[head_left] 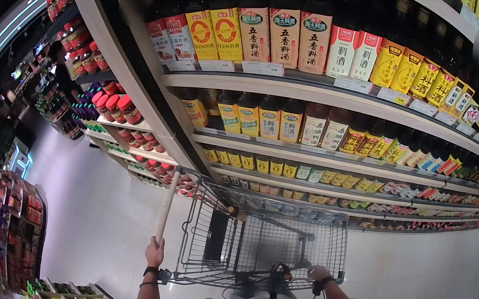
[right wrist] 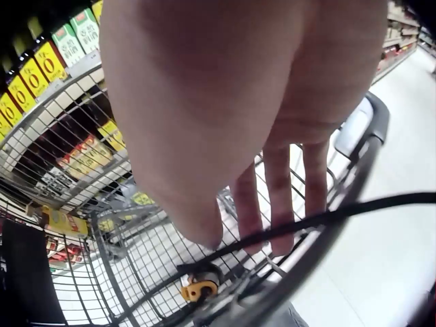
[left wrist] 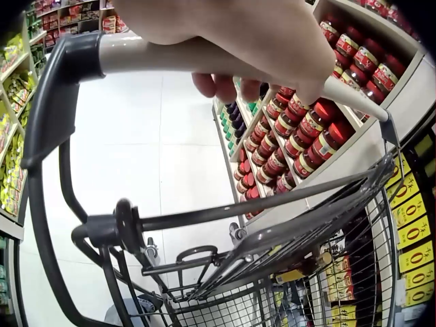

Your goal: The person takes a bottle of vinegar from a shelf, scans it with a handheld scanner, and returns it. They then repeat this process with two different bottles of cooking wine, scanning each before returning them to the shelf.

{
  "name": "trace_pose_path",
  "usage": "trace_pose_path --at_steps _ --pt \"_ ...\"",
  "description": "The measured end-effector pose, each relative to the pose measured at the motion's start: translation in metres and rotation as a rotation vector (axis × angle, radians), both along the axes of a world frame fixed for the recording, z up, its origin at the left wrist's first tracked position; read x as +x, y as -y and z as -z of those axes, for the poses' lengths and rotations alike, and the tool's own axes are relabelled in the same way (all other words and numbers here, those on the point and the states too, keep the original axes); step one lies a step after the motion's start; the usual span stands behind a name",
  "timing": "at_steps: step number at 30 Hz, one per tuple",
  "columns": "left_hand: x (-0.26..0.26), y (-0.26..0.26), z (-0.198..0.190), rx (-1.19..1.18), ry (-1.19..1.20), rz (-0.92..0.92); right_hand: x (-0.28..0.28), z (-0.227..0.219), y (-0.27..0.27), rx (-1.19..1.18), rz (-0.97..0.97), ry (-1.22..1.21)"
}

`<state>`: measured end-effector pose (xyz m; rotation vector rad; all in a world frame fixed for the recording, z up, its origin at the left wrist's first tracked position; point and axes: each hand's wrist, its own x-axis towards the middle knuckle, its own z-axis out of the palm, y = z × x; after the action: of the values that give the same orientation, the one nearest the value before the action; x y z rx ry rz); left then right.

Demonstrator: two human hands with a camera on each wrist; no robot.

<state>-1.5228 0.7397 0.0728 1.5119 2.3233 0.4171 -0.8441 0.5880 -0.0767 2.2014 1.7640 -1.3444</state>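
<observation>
A wire shopping cart (head_left: 297, 220) stands sideways before the person, its pale handle bar (head_left: 168, 207) at the left. The left hand (head_left: 154, 252) grips this bar; in the left wrist view its fingertips (left wrist: 225, 88) show below it. At the cart's opposite end is the right hand (head_left: 318, 273), by the rim. Its fingers (right wrist: 278, 197) extend loosely downward over the wire mesh in the right wrist view, with the thumb apart from them. Inside the cart lies a bottle with a yellow label (right wrist: 66, 222). A small black-and-orange object (right wrist: 199, 289) shows below the right hand.
Shelves of boxed and bottled cooking wine (head_left: 284, 38) rise right beyond the cart. Red-lidded jars (head_left: 119, 108) fill a shelf end at left. Pale tiled floor (head_left: 95, 202) runs along the left side. A dark cable (right wrist: 381, 203) crosses near the right hand.
</observation>
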Motion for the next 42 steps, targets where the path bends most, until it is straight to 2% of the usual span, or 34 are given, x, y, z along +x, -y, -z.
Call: trace_pose_path --at_steps 2,4,5,6,7,8,9,10,11,14,16,20,21,24,25,26,27,28,29,31,33,36,37,39,42 --pt "0.004 0.001 -0.011 -0.050 0.154 0.014 0.004 -0.027 -0.042 0.072 0.084 0.028" --pt "0.012 -0.004 -0.019 -0.075 0.285 0.017 0.019 -0.051 -0.084 0.419 0.123 -0.356" --pt "0.013 -0.005 -0.019 -0.082 0.335 0.015 -0.010 -0.143 -0.114 0.320 0.370 -0.491" --pt "0.015 -0.004 -0.021 -0.093 0.384 0.011 -0.004 -0.134 -0.142 0.527 0.272 -0.449" --pt "0.018 -0.005 -0.025 -0.101 0.448 0.011 -0.019 -0.196 -0.165 0.584 0.255 -0.564" --pt "0.020 -0.005 -0.027 -0.104 0.494 0.006 -0.028 -0.226 -0.191 0.787 0.168 -0.460" --pt "0.022 -0.006 -0.028 -0.106 0.539 0.001 -0.033 -0.259 -0.216 0.749 0.150 -0.485" --pt "0.023 -0.006 -0.029 -0.108 0.584 -0.003 -0.051 -0.304 -0.235 0.792 0.165 -0.449" --pt "0.023 -0.006 -0.027 -0.106 0.624 -0.004 -0.063 -0.332 -0.256 0.912 0.111 -0.449" --pt "0.025 -0.003 -0.025 -0.101 0.653 -0.017 -0.104 -0.408 -0.305 1.072 0.001 -0.496" --pt "0.027 -0.001 -0.023 -0.056 0.596 0.004 -0.124 -0.442 -0.335 1.181 -0.143 -0.351" --pt "0.029 0.000 -0.019 -0.004 0.503 0.028 -0.158 -0.461 -0.389 1.299 -0.272 -0.222" --pt "0.029 0.000 -0.018 -0.001 0.497 0.029 -0.164 -0.467 -0.393 1.202 -0.250 -0.175" --pt "0.025 -0.001 -0.008 0.022 0.460 0.044 -0.182 -0.480 -0.410 1.121 -0.199 0.083" --pt "0.027 -0.002 -0.010 0.033 0.452 0.047 -0.181 -0.476 -0.424 1.075 -0.180 0.050" --pt "0.025 -0.001 -0.008 0.042 0.443 0.050 -0.188 -0.474 -0.431 1.279 -0.188 0.167" --pt "0.023 -0.001 -0.006 0.046 0.436 0.059 -0.185 -0.475 -0.437 1.073 -0.120 -0.007" --pt "0.021 -0.004 -0.001 0.051 0.431 0.068 -0.192 -0.496 -0.424 0.862 -0.053 -0.174" --pt "0.018 -0.005 0.005 0.056 0.426 0.076 -0.189 -0.484 -0.439 0.883 -0.028 -0.235" --pt "0.015 -0.006 0.009 0.077 0.410 0.084 -0.194 -0.478 -0.445 0.874 -0.019 -0.208" --pt "0.018 -0.007 0.009 0.096 0.396 0.085 -0.198 -0.479 -0.446 0.842 -0.075 -0.100" --pt "0.017 -0.006 0.006 0.097 0.387 0.085 -0.203 -0.460 -0.449 1.179 -0.261 0.400" --pt "0.013 -0.008 0.010 0.081 0.392 0.090 -0.209 -0.464 -0.437 1.176 -0.249 0.330" --pt "0.009 -0.010 0.018 0.066 0.396 0.091 -0.213 -0.462 -0.431 1.200 -0.281 0.399" --pt "0.017 -0.005 -0.001 0.051 0.396 0.075 -0.216 -0.460 -0.421 1.250 -0.283 0.454"
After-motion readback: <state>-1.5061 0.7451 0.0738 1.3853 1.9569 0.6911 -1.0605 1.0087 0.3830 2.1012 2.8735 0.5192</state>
